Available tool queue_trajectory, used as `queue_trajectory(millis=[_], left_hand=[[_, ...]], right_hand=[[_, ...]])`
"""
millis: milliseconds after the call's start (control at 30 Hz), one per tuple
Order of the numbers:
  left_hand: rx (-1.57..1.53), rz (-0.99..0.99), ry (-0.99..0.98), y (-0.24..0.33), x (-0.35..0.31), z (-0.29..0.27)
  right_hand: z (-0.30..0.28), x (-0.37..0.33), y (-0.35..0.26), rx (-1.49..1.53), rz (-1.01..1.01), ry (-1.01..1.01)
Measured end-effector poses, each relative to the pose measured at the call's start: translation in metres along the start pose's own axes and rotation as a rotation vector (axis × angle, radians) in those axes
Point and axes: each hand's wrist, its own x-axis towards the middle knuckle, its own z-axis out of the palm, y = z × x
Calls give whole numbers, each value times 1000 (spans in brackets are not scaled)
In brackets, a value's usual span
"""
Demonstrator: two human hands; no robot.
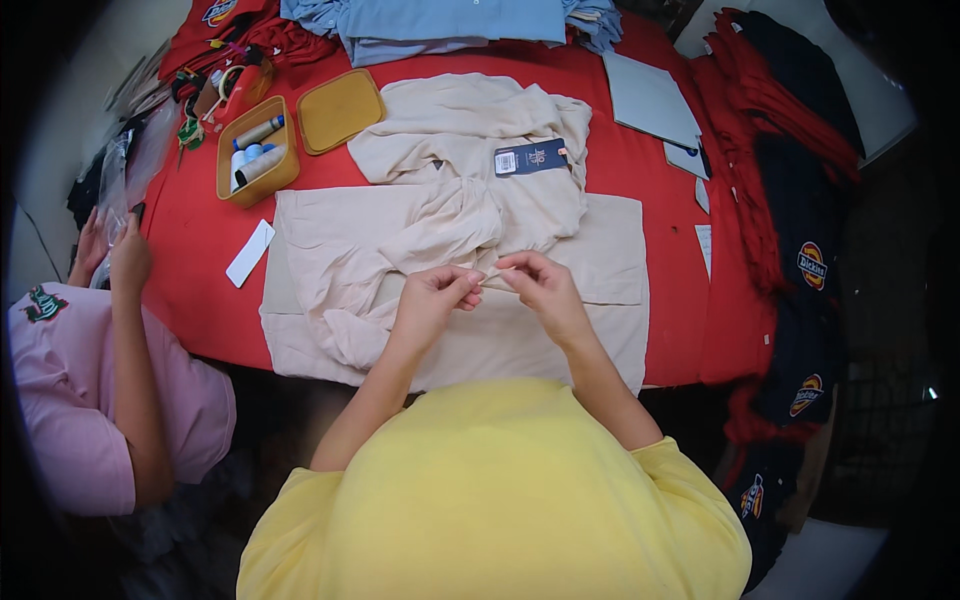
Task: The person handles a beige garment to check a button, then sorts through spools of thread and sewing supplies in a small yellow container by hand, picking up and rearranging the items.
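Observation:
A cream garment (390, 235) lies crumpled and partly spread over the table in front of me. A dark hang tag (530, 158) with a white label rests on its upper part. Over the middle of the garment, my left hand (440, 300) pinches one part of a thin cream strip (490, 277), perhaps a cord or tie of the garment. Close beside it, my right hand (547, 290) pinches the same strip between thumb and forefinger. How the strip joins the cloth is hidden by folds and fingers.
A red cloth (200, 290) covers the table. At left stand an open yellow box (262, 190) of thread spools, its lid (340, 110) and a white card (250, 253). Folded blue shirts (450, 22) lie at the back, red garments (740, 170) at right. A co-worker (110, 400) handles clear plastic.

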Motion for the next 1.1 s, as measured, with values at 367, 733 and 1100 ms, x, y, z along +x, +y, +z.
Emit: queue_trajectory(millis=[367, 733, 1100], left_hand=[[89, 10, -14, -8, 11, -6], [-268, -54, 20, -12, 8, -5], [-234, -1, 37, -13, 8, -3]], right_hand=[[26, 30, 23, -237, -92, -19], [32, 26, 22, 251, 59, 95], [29, 23, 26, 209, 34, 47]])
